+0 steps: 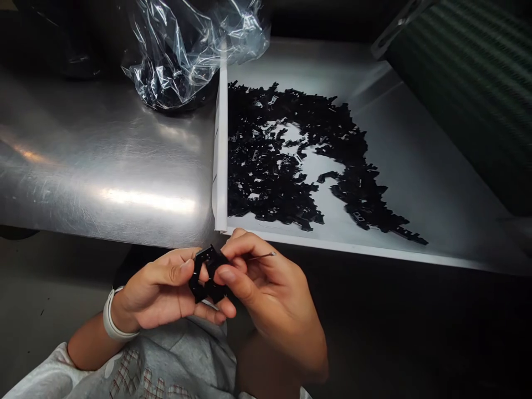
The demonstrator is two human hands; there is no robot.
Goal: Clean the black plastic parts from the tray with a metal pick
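My left hand (166,291) and my right hand (266,288) meet just below the table's front edge, both pinching one small black plastic part (206,274) with a hole through it. The left thumb and fingers grip its left side. The right thumb and forefinger press on its right side, and a thin metal pin or tool (261,255) sticks out to the right between the right fingers. A white band sits on my left wrist. Just beyond the hands, a big pile of like black parts (286,160) lies spread on a white sheet (415,166).
A clear plastic bag (187,50) holding more black parts sits at the back on the shiny steel table (103,155). A dark green ribbed surface (477,83) slopes down at the right. The floor below is dark.
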